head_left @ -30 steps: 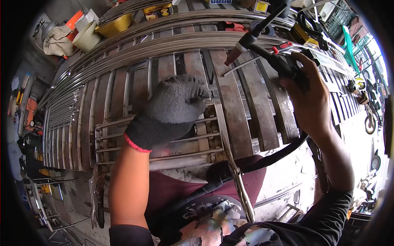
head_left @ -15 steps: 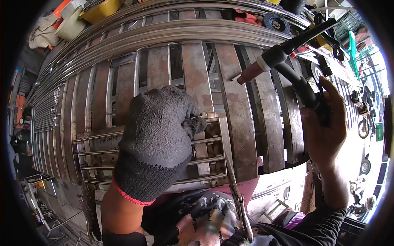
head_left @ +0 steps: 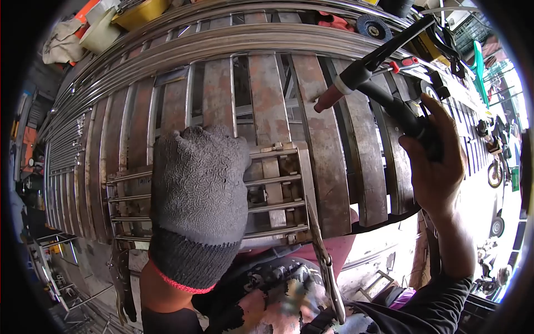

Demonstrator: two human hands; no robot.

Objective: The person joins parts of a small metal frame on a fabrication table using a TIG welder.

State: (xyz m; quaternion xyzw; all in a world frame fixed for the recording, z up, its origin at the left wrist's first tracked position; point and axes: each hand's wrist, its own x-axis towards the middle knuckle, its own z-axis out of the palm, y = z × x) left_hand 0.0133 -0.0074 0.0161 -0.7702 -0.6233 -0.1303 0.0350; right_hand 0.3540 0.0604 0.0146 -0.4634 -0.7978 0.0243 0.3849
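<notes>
My right hand (head_left: 436, 158), bare, is closed around the black handle of a TIG welding torch (head_left: 384, 94). The torch's reddish nozzle points left and down over the slatted bench. My left hand (head_left: 203, 181) wears a grey coated glove with a dark knit cuff and red edge. Its fingers curl down over a metal frame (head_left: 304, 183) with several thin crossbars (head_left: 275, 207), and what they hold is hidden. Locking pliers (head_left: 328, 273) hang at the frame's right side. Another plier-like clamp (head_left: 121, 278) sits at its left.
Long metal tubes (head_left: 206, 42) run across the back of the slatted bench (head_left: 217, 92). Thin rods (head_left: 67, 147) lie at the left. A flap disc (head_left: 374, 26) and a red-handled tool (head_left: 405, 64) lie at the back right. Buckets (head_left: 142, 12) stand at the back left.
My left hand has slid left along the frame, uncovering its upper right crossbars, and its thumb is now hidden. The torch in my right hand has moved slightly left and up.
</notes>
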